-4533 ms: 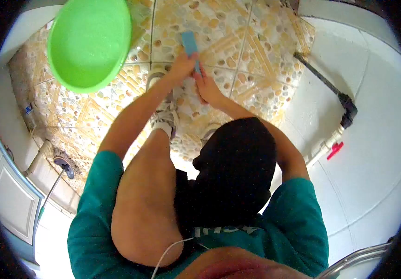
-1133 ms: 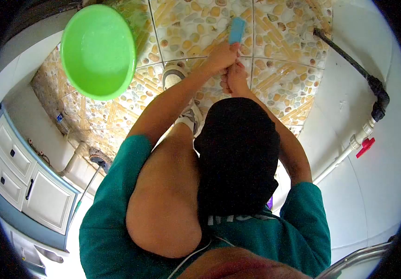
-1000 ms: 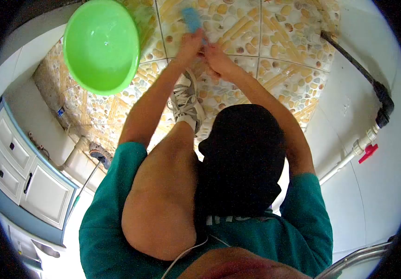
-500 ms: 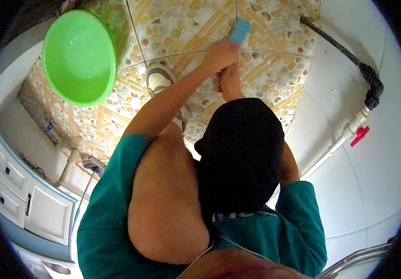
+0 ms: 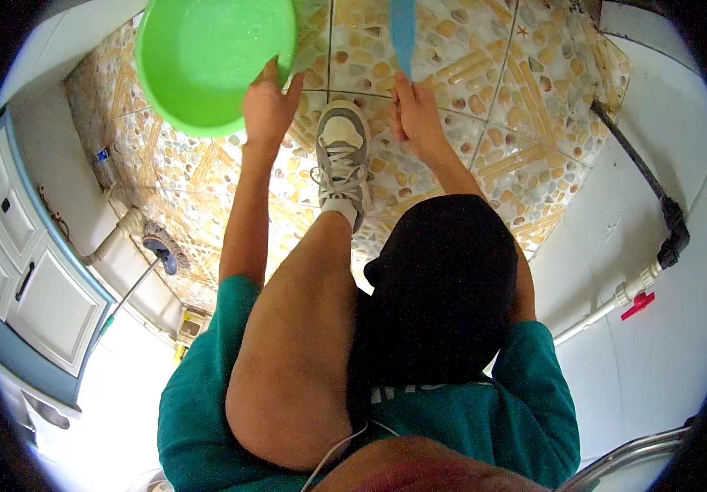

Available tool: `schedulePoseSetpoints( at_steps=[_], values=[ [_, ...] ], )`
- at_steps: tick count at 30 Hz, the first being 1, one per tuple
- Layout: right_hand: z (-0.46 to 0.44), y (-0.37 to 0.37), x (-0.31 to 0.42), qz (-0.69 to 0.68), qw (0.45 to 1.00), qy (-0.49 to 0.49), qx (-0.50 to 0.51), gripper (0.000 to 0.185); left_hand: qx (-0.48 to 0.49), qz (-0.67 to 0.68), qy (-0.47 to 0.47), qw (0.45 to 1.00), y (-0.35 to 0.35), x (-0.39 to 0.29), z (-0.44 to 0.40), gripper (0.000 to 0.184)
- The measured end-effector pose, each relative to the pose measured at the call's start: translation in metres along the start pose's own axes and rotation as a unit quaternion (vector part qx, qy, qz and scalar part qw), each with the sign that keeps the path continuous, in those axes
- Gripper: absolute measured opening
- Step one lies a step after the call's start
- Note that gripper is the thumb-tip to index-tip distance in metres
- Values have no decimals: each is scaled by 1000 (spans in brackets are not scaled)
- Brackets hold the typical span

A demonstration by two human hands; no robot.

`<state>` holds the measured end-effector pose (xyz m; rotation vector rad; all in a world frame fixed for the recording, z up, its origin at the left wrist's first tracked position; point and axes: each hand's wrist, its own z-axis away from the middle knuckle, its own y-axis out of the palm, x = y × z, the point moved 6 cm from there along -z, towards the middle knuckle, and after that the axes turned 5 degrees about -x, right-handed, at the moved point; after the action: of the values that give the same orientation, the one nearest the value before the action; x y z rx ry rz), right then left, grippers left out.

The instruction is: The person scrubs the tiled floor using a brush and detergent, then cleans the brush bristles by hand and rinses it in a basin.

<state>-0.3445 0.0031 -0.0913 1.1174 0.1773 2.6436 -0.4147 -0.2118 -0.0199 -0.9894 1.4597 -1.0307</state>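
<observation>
My left hand (image 5: pixel 268 113) is at the lower right rim of a green plastic basin (image 5: pixel 214 119), its fingers stretched and apart, with fingertips overlapping the rim. I cannot tell whether they touch it. Inside the basin the surface looks wet and shiny. My right hand (image 5: pixel 420 119) is closed around the narrow end of a flat blue tool (image 5: pixel 402 33). The tool points away from me and its far end is cut off by the top of the view, so its exact kind does not show.
Pebble-patterned floor tiles (image 5: pixel 468 82) lie under my shoe (image 5: pixel 343 160). To the right, a pipe with a red valve handle (image 5: pixel 638 307) runs along the white wall. A long-handled brush (image 5: pixel 161 246) and white cabinets (image 5: pixel 54 303) are at left.
My left hand has left my right hand and moved left to the basin. The blue tool now points straight ahead in my right hand. The view has shifted, so the basin appears farther right and higher.
</observation>
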Motion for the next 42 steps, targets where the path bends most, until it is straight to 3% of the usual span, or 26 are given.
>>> schedulePoseSetpoints(
  at_steps=[2, 4, 7, 12, 18, 25, 27, 28, 31, 33, 34, 36, 37, 38, 41, 42],
  values=[
    [-2, -2, -1, 18, 997, -69, 3, 37, 11, -26, -5, 1000, 7, 1, -7, 41],
    [7, -6, -7, 33, 999, 29, -17, 36, 50, -50, -5, 998, 12, -12, -12, 31],
    [15, -15, -2, 6, 998, 48, -39, 37, 20, -12, 53, 998, 16, -53, -14, 34],
    [27, -42, 18, -32, 998, 32, -51, 37, 60, 29, 101, 993, 35, -114, -7, 44],
    [43, -86, 24, -77, 990, 20, -113, 37, 140, 34, 152, 978, 49, -180, -1, 40],
    [70, -145, 14, -124, 979, 28, -158, 37, 70, 126, 323, 935, 66, -262, 5, 39],
    [77, -168, 12, -123, 979, 19, -163, 37, 198, 5, 278, 940, 81, -277, 3, 46],
    [83, -177, 9, -115, 980, 19, -160, 36, 201, 3, 289, 936, 80, -283, 6, 46],
    [91, -201, -1, -132, 977, -7, -168, 35, 161, 40, 315, 934, 75, -284, -2, 46],
    [98, -205, -2, -109, 971, 29, -209, 35, 197, 201, 215, 935, 72, -269, -9, 37],
    [96, -209, 3, -77, 966, 53, -241, 35, 194, 198, 219, 936, 70, -265, -12, 37],
    [83, -207, 20, -81, 971, 14, -225, 36, 84, 266, 52, 959, 66, -233, -40, 25],
    [81, -199, 18, -87, 974, 1, -211, 37, 86, 256, 52, 962, 67, -217, -43, 25],
    [79, -188, 10, -96, 974, 12, -204, 37, 12, 225, 70, 972, 56, -199, -44, 23],
    [44, -183, 31, 29, 962, -112, -246, 45, -170, 74, 206, 961, 20, -177, -43, 33],
    [33, -183, 40, 59, 956, -138, -253, 46, -191, 19, 163, 968, 12, -161, -41, 42]
  ],
)
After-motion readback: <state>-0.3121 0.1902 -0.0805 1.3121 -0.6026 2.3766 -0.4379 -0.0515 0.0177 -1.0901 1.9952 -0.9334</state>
